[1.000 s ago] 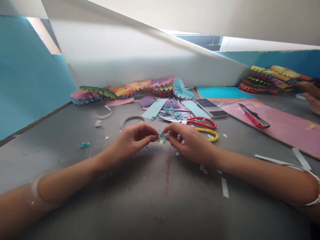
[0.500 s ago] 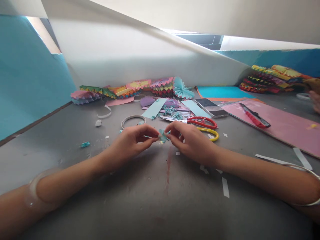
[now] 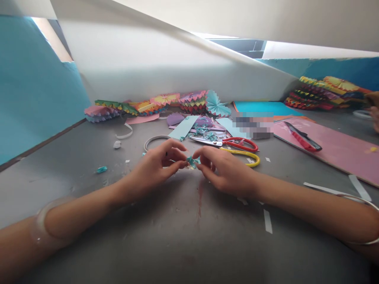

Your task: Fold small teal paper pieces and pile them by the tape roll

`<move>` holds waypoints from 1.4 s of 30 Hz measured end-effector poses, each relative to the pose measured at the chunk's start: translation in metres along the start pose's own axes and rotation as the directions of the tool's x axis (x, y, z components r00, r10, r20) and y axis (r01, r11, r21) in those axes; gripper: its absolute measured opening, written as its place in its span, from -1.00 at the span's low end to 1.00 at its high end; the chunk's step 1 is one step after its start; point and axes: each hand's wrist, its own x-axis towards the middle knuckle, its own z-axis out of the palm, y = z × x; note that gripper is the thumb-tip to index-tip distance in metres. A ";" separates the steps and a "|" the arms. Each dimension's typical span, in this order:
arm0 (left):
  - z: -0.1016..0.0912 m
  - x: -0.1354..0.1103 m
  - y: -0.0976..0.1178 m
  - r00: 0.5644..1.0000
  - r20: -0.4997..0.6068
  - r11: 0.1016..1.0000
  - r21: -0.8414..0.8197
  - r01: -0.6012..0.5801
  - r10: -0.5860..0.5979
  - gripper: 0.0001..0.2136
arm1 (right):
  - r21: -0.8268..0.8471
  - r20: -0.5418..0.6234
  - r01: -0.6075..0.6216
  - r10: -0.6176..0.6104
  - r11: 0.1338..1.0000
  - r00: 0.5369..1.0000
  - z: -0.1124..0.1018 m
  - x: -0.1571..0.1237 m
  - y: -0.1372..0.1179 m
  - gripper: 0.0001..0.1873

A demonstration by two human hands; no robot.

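Observation:
My left hand (image 3: pixel 160 165) and my right hand (image 3: pixel 226 169) meet over the middle of the grey table (image 3: pixel 177 236). Between their pinched fingertips is a small folded piece of teal paper (image 3: pixel 192 161), held from both sides just above the table top. Both forearms rest on the table, each with a bangle near the elbow. Right behind my right hand lie a red-handled pair of scissors (image 3: pixel 237 142) and a yellow-handled pair (image 3: pixel 248 156).
A tape ring (image 3: pixel 154 141), teal paper strips (image 3: pixel 185 127) and cut scraps lie behind my hands. Pleated paper fans (image 3: pixel 166 103) line the back wall, more fans (image 3: pixel 322 92) at far right. A red knife (image 3: pixel 302 138) lies on a pink sheet (image 3: pixel 340 152). Another person's hand (image 3: pixel 375 114) shows at the right edge.
My fingers have shifted slightly on the teal paper piece, pressing it smaller between both hands. The hands stay in the same spot.

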 end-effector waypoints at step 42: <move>-0.052 0.028 -0.027 0.996 0.086 0.603 0.797 -0.046 -0.037 -0.64 | -0.469 0.256 0.417 -0.333 0.778 0.908 0.004 -0.002 0.001 -0.66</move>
